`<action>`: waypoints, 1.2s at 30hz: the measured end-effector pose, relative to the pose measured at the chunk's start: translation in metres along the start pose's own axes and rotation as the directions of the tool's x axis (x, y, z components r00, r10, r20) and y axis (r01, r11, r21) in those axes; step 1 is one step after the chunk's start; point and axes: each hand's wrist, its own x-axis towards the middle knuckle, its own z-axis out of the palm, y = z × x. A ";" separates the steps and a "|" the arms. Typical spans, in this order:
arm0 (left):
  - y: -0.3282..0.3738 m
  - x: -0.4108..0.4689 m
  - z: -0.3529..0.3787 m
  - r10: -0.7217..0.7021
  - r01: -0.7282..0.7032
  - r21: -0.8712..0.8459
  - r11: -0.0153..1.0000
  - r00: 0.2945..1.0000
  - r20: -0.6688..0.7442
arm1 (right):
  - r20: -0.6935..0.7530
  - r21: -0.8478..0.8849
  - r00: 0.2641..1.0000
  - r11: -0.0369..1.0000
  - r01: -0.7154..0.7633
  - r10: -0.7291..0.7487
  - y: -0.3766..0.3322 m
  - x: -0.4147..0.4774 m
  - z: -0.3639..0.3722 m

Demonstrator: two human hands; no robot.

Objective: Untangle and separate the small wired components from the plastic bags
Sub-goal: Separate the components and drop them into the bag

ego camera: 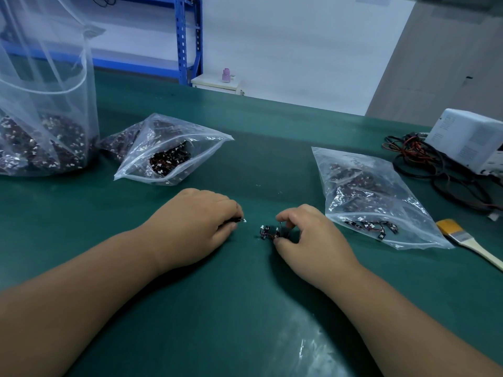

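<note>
Small wired components (269,232), a dark clump of black parts, thin wires and white plugs, are lying on a green table mat (245,308) near the middle of the view; every other place here is being given from that clump. The right hand (307,235) is sitting against the clump's right side, thumb and curled fingers pinching the bundle, apparently pinning it so it is not dragging along. Just left of the clump and apart from it, the left hand (196,224) is pinching a single component (243,220), only its white plug poking out toward the clump. This piece seems to be coming free; whether a wire is joining it to the clump cannot be told. Behind and to the left of the clump, an open zip bag (168,153) is lying with its mouth facing the hands, probably for easy reaching. Farther left, a tall clear bag (46,118) is standing, holding many more parts. Right of the clump, near the right hand, a flat zip bag (373,197) is lying with parts inside. Beyond it, a paintbrush (468,240) is resting, with a white box (471,140) and looped cables (424,164) behind.
</note>
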 end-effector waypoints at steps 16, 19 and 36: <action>0.006 -0.002 -0.003 0.116 -0.128 -0.103 0.986 0.987 -0.112 | -0.228 0.020 0.947 0.971 0.237 -0.227 -0.007 -0.002 -0.003; 0.010 -0.002 -0.005 0.192 -0.210 -0.132 0.969 0.972 -0.136 | -0.173 -0.019 0.915 0.930 0.367 -0.365 -0.019 -0.008 -0.003; 0.016 -0.002 -0.005 0.199 -0.217 -0.134 0.967 0.971 -0.134 | -0.236 0.089 0.872 0.884 0.459 -0.429 -0.018 -0.005 0.003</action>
